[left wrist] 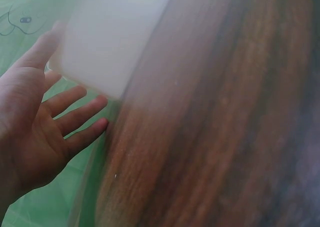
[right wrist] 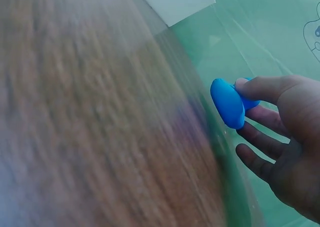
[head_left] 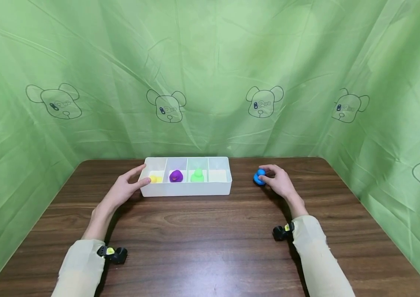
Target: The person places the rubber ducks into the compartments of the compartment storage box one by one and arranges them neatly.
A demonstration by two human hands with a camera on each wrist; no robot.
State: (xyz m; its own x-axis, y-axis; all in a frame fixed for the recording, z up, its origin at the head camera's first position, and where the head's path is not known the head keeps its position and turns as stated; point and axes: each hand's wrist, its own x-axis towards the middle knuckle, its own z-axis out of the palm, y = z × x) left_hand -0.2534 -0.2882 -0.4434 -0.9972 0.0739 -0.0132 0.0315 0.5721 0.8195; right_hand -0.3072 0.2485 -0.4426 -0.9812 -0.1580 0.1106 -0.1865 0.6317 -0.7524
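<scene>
In the head view my right hand (head_left: 277, 181) pinches a small blue toy duck (head_left: 259, 178) between thumb and fingers, right of the white divided box (head_left: 185, 189). The right wrist view shows the blue duck tilted over, its rounded base toward the table. My left hand (head_left: 122, 187) is at the box's left end, its thumb and index finger touching the edge; the other fingers lie loosely extended in the left wrist view. In the box sit a yellow toy (head_left: 155, 179) at the left, then a purple duck (head_left: 175, 176), then a green duck (head_left: 197, 176).
The box's rightmost compartment (head_left: 218, 175) shows a bare floor. A brown wooden table (head_left: 202, 239) carries everything. Green cloth (head_left: 210, 74) printed with bear heads hangs along the table's back and sides. Small black cameras are strapped to both wrists.
</scene>
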